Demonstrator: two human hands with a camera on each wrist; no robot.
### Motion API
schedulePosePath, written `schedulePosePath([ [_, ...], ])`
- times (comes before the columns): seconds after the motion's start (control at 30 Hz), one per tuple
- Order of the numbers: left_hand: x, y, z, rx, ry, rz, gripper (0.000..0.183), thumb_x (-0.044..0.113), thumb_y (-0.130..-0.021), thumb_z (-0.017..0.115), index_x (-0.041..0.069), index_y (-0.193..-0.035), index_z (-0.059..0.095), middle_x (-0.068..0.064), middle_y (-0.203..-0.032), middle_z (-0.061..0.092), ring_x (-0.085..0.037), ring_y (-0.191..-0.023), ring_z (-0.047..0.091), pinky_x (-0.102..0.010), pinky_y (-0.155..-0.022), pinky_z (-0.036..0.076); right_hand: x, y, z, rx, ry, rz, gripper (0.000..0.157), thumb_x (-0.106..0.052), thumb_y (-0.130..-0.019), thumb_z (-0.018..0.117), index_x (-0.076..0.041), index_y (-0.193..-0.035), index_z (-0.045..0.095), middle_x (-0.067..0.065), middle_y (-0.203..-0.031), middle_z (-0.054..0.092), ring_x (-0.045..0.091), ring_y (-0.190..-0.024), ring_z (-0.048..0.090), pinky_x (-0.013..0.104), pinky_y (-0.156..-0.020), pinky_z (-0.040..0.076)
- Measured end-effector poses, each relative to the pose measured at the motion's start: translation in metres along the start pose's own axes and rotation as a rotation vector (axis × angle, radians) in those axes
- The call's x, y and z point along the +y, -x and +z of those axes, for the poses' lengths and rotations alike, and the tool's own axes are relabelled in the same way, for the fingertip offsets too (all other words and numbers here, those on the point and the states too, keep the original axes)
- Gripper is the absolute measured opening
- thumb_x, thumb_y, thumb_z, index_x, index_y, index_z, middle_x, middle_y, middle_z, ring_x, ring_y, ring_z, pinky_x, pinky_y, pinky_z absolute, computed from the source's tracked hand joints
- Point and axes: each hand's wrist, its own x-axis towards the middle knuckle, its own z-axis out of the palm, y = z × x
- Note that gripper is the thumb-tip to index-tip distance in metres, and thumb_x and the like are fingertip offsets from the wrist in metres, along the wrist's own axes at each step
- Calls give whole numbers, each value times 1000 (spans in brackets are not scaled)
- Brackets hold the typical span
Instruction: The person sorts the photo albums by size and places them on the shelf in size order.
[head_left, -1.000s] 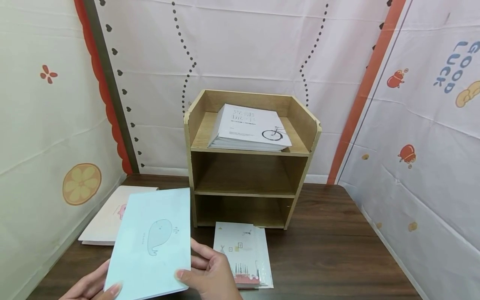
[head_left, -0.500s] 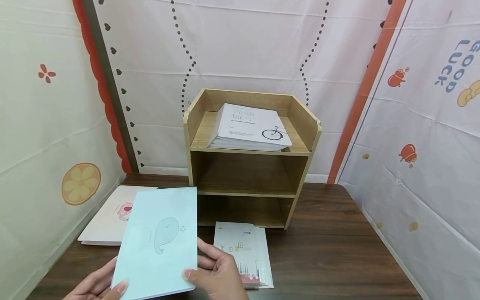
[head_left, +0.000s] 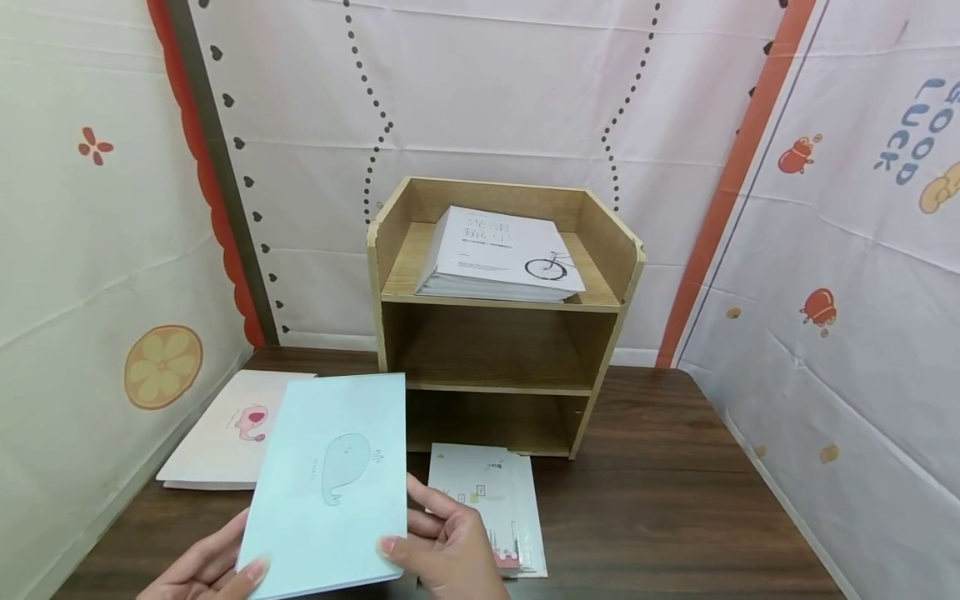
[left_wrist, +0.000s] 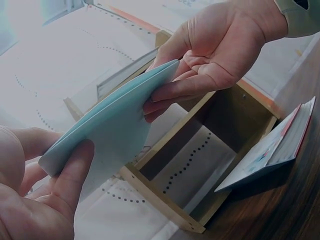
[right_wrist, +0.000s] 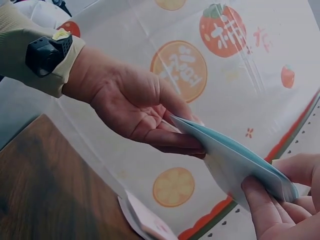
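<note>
A thin light-blue notebook (head_left: 330,483) with a whale drawing is held up in front of me, above the table. My left hand (head_left: 206,562) pinches its lower left corner, thumb on the cover and fingers beneath. At the lower right edge my right hand (head_left: 450,542) grips it the same way. In the left wrist view the notebook (left_wrist: 115,120) is seen edge-on, its covers slightly parted, between both hands. The right wrist view also shows the notebook (right_wrist: 235,155) with fingers under it at each end.
A wooden three-tier shelf (head_left: 498,389) stands at the back, with a stack of white books (head_left: 502,254) on top. White booklets (head_left: 528,508) lie before it. A pale notebook with a pink elephant (head_left: 225,433) lies at the left. Printed cloth walls surround the table (head_left: 675,500).
Both hands have shifted a little to the right with the light-blue notebook, uncovering more of the elephant notebook. The shelf and the other books stay where they were.
</note>
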Motion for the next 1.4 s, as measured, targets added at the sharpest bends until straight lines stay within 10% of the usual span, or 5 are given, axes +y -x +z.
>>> schedulePosePath([
  [1.4, 10, 7, 51, 84, 157, 62, 50, -19, -82, 72, 2, -128, 71, -1, -109, 79, -16, -94, 77, -29, -72, 63, -14, 15, -24, 31, -37, 1, 77, 4, -89, 73, 4, -156, 35, 27, -131, 67, 25, -107, 74, 37, -88, 63],
])
